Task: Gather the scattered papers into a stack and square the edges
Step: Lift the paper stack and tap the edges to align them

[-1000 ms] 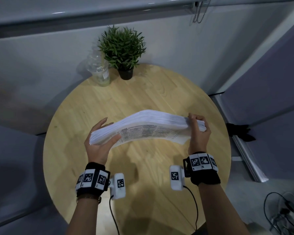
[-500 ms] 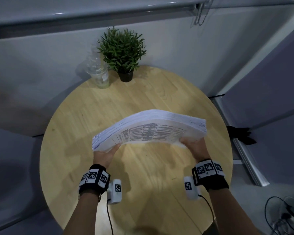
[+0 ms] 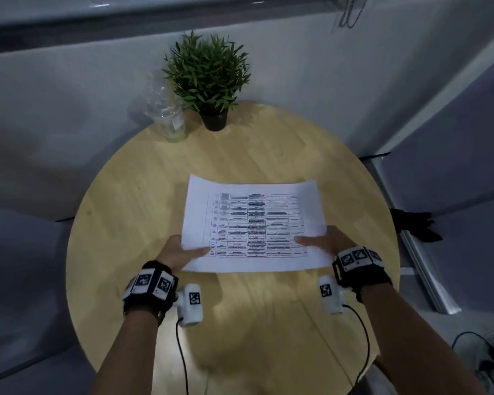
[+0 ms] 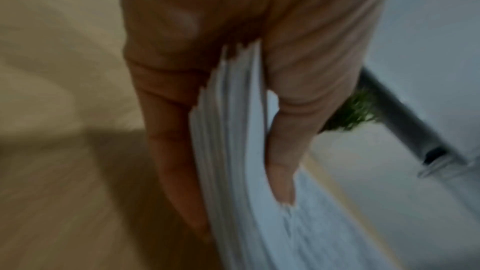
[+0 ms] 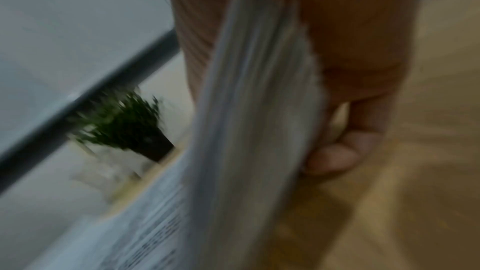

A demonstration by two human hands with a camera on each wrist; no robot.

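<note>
stack of papers point(image 3: 254, 223) printed side up, over round wooden table point(image 3: 131, 212) | left hand point(image 3: 176, 253) pinches its near-left corner | right hand point(image 3: 324, 242) pinches its near-right corner | potted plant point(image 3: 208, 78), clear cup point(image 3: 167, 115) at far edge

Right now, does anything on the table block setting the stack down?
Nothing visible does. Both hands hold the stack over bare table; the plant and cup stand at the far edge.

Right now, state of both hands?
Left hand: pinching the paper stack at its near left corner.
Right hand: pinching the same stack's near right corner.
</note>
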